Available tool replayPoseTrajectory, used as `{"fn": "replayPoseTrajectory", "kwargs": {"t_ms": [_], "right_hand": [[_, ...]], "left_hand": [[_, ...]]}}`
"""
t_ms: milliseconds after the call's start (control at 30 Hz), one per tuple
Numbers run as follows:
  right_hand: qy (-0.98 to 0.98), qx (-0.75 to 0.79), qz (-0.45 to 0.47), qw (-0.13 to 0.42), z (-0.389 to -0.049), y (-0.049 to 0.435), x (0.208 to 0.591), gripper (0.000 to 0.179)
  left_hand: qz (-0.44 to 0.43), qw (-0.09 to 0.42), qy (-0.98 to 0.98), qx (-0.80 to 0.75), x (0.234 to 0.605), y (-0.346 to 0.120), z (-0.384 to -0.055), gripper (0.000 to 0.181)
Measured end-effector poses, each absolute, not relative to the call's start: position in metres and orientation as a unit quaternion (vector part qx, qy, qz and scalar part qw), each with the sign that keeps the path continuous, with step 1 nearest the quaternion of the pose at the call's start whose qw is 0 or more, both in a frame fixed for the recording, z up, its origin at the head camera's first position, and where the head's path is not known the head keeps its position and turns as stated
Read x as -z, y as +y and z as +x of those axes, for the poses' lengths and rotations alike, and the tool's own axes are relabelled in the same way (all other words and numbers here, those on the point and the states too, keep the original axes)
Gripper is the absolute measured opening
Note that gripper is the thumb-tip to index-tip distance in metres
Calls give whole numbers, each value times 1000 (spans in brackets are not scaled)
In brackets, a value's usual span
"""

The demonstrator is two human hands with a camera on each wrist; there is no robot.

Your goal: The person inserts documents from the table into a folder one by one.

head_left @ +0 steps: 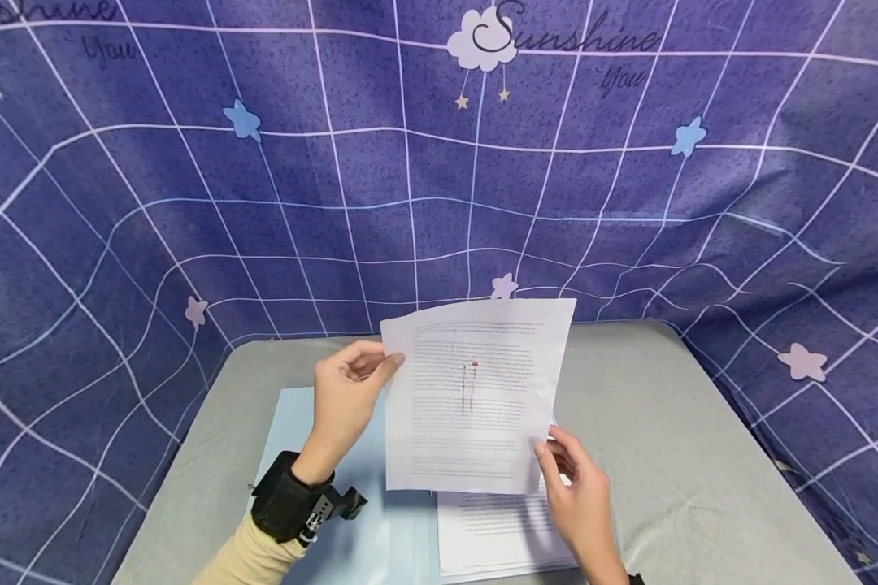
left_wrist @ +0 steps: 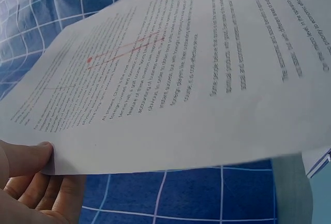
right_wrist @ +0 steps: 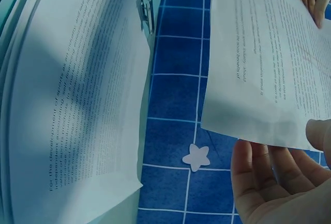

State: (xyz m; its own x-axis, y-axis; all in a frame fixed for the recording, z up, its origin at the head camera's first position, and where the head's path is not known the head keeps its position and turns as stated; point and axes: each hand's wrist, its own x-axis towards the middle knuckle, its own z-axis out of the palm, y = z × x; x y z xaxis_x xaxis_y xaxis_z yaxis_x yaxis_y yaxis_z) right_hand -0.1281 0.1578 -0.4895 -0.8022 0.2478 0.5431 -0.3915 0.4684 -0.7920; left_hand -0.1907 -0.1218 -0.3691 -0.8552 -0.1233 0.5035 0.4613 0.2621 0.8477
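Observation:
A printed sheet of paper (head_left: 475, 398) with red pen marks near its middle is held up between both hands. My left hand (head_left: 345, 398) pinches its left edge near the top, thumb in front and fingers behind, as the left wrist view also shows. Lower down, my right hand (head_left: 578, 487) pinches the right edge between thumb and fingers. Below the sheet lies an open light-blue folder (head_left: 351, 536) with a stack of printed pages (head_left: 508, 536) on its right side. In the right wrist view a metal clip (right_wrist: 148, 14) shows at the edge of the stack.
The folder lies on a table with a grey cover (head_left: 673, 422). A blue-purple cloth (head_left: 439, 171) with a grid and star pattern hangs behind and at both sides. A black strap with a camera mount (head_left: 293, 500) sits on the left wrist.

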Motion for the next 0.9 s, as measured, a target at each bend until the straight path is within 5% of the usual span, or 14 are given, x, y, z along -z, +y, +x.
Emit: {"fn": "replayPoseTrajectory", "kwargs": {"t_ms": [133,567,900], "right_hand": [[-797,-522,42,300,-127,159,490,8],[-789,-535,26,301,-124,162,491,6],[-795,-540,-57,270,-127,183,490,5]], "left_hand": [[-100,242,-757,599,371,-120,-190,8],[-108,218,-747,618,385,-122,-192,17],[-152,137,-834,513,409,-125,-185,46]]}}
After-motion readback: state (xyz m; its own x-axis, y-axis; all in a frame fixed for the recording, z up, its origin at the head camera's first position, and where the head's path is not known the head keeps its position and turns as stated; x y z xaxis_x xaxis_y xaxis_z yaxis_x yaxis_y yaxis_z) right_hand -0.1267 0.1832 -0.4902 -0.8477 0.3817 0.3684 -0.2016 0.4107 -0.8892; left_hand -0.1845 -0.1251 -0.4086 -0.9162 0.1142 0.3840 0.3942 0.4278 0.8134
